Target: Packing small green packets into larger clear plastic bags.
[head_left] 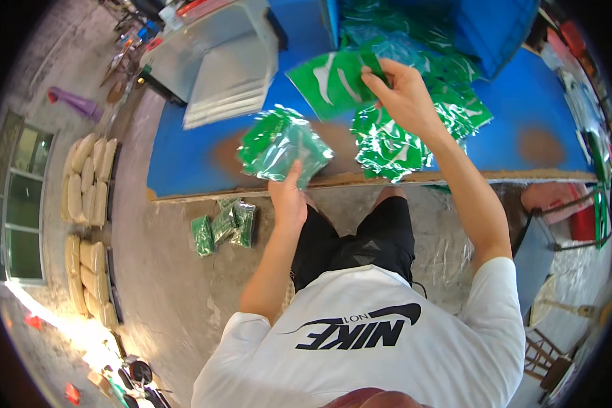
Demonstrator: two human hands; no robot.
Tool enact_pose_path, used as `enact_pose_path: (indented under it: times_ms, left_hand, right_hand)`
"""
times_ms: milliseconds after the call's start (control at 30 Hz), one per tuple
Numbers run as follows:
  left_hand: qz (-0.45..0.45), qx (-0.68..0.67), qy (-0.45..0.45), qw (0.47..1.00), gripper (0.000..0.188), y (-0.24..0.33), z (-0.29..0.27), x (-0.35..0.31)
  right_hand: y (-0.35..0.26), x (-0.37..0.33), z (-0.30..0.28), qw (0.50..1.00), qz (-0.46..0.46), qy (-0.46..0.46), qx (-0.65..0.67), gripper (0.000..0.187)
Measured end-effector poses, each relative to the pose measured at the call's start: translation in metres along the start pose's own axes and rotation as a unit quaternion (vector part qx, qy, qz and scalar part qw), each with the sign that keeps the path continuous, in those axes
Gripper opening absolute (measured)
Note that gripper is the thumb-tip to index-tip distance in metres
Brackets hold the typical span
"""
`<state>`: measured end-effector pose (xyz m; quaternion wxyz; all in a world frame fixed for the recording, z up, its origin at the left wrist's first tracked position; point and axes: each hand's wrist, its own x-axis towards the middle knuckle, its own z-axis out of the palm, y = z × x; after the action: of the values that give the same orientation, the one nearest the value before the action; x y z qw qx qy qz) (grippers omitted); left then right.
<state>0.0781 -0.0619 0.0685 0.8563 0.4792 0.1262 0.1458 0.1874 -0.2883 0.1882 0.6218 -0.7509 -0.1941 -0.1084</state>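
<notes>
My left hand [290,194] is closed on a stack of clear-and-green plastic bags [285,146] near the table's front edge, thumb on top. Between the thumb and fingers of my right hand [402,95] is a single flat green plastic bag [330,83] with pale shapes on it. It is held up to the right of the stack and apart from it. Below and behind my right hand, a loose heap of shiny green bags [391,151] lies on the blue tabletop [183,153]. The heap runs back toward a blue bin.
The blue bin [493,34] stands at the back right. A stack of clear plastic sheets [228,88] lies at the back left. Bundled green packets [224,228] rest on the floor left of my legs. Filled sacks [88,180] are piled far left; a chair [537,251] stands right.
</notes>
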Motion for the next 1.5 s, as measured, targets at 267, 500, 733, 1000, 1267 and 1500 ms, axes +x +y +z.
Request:
enact_pose_path:
  times_ms: [267,500,733,1000,1267,1500]
  left_hand:
    - [0.278,0.215,-0.037,0.935,0.026,-0.016,0.000,-0.015]
    - [-0.146,-0.113,-0.131,0.974,0.039,-0.009,-0.031,-0.015]
    - [-0.173,-0.065,-0.169,0.968,0.048,0.010,-0.020,-0.037]
    - [-0.110,0.098,-0.159,0.976,0.046,-0.003,-0.024,-0.037]
    - [-0.126,0.206,-0.189,0.952,0.046,0.013,-0.045,-0.048]
    - [-0.179,0.257,-0.211,0.926,0.045,0.019,-0.057,-0.051]
  right_hand:
    - [-0.008,-0.071,0.080,0.922,0.277,-0.061,0.266,0.027]
    - [0.025,-0.087,0.091,0.975,0.187,-0.100,0.073,0.048]
    - [0.023,-0.096,0.099,0.966,0.224,-0.094,0.093,0.063]
    - [0.002,-0.083,0.080,0.992,-0.080,-0.003,-0.096,0.029]
    - [0.014,-0.098,0.073,0.921,-0.253,-0.227,-0.192,0.032]
    - [0.007,-0.100,0.064,0.930,-0.173,-0.240,-0.219,0.044]
